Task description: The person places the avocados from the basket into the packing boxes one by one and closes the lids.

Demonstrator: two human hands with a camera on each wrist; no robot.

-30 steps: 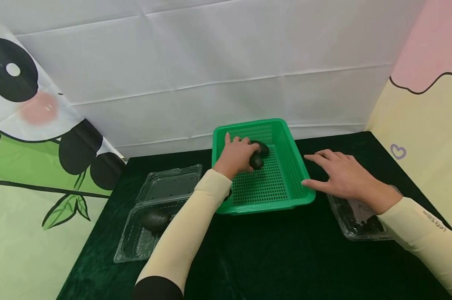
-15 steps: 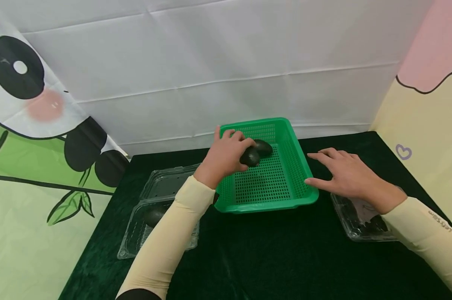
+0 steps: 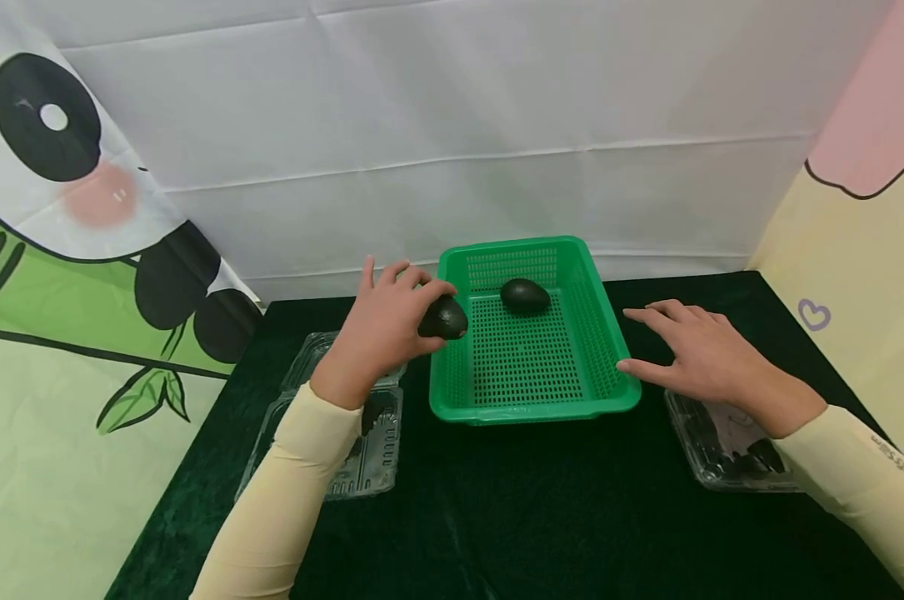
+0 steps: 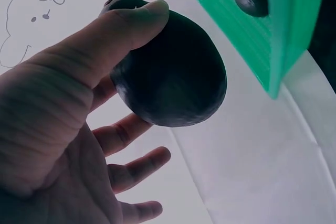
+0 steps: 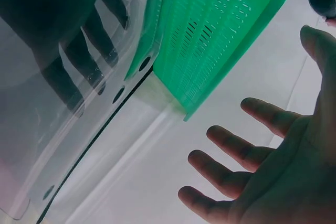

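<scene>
Dark green tabletop (image 3: 541,517), white cloth backdrop (image 3: 452,100). Left hand (image 3: 377,329) pinches one dark avocado (image 3: 444,317) just off the green basket (image 3: 534,414)'s left rim: thumb against nearest fingers (image 4: 118,137), the others spread. Second avocado (image 3: 525,296) sits in the basket. Right hand (image 3: 710,354) spread, holding nothing. Advice: smooth skin, so firm but not crushing pinch; clear the rim, lower gently, don't drop.

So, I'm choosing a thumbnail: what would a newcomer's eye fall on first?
Probably the bright green, perforated plastic basket near the head view's middle, with one dark, egg-shaped fruit lying inside. Next, the person's bare left hand, left of the basket, holding another dark, egg-shaped fruit.
</scene>
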